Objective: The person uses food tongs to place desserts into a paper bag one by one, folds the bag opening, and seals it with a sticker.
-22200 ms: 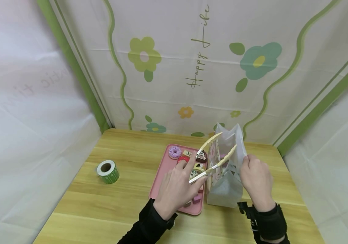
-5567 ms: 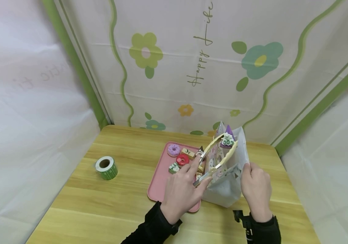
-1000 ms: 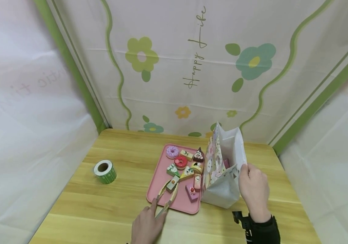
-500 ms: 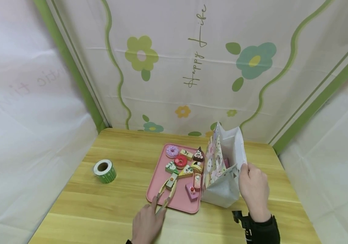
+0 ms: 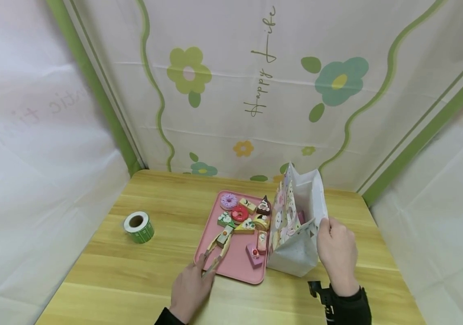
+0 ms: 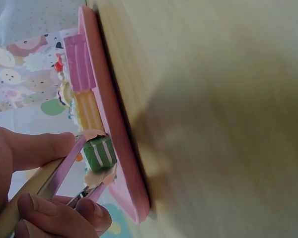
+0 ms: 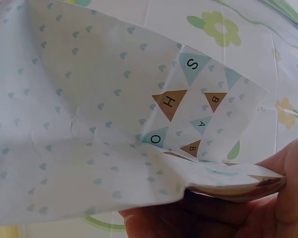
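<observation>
My left hand (image 5: 192,286) holds a pair of tongs (image 5: 223,253), pale at the tips, low over the front of the pink tray (image 5: 235,270). Between the tong tips sits a small green toy cake block (image 6: 100,153) with white layers; both tips lie against its sides in the left wrist view. My right hand (image 5: 339,253) pinches the right edge of a white paper bag (image 5: 296,256), holding its mouth wide. A purple piece (image 5: 301,217) shows inside the bag; the rest of its inside is hidden. The bag stands against the tray's right side.
On the tray lie a purple donut (image 5: 229,201), a red donut (image 5: 239,214), a yellow wedge (image 5: 244,227), a purple cake (image 5: 253,256) and several other toy sweets. A green-sided label roll (image 5: 140,228) stands at the left. A printed curtain (image 5: 223,113) closes the back.
The purple wedge held over the bag several seconds ago has left the tongs. Over the last second, the tongs and green block slid slightly back and left, and the yellow wedge turned. The right hand stayed.
</observation>
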Available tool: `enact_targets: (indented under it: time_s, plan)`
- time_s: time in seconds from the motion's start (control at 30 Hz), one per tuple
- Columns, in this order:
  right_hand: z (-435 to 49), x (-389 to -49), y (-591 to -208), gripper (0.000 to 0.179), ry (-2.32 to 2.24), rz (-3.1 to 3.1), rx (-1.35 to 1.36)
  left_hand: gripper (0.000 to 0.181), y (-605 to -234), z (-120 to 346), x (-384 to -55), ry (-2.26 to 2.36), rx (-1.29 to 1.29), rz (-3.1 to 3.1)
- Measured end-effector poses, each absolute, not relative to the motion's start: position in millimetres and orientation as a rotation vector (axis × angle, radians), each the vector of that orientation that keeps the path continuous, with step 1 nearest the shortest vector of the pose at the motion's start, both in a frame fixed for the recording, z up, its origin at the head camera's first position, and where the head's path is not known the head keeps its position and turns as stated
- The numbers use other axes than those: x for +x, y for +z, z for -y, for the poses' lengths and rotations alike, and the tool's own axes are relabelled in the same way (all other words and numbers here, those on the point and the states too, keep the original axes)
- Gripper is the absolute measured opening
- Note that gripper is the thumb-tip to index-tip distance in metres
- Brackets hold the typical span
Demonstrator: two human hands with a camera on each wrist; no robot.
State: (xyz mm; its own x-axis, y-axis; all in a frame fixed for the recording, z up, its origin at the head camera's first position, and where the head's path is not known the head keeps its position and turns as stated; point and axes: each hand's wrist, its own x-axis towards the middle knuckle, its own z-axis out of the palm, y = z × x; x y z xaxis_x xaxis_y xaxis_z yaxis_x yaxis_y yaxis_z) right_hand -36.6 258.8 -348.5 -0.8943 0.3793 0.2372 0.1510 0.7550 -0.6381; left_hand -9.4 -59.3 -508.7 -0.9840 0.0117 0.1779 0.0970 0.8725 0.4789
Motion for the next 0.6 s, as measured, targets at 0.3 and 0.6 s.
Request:
enact_targets:
  time_s: [0.3,0.6]
  plan:
    - [-258.0,-37.7,-350.5,0.046,0.882,2.592,-0.407,0.053,-501.5,68.3,-16.0,-0.679,-0.137,2.886]
    - [-257.5,-37.9,-350.8,0.046,0.88,2.579,-0.423,0.056,-497.3,65.2,-12.0,-0.699,-0.139,2.878]
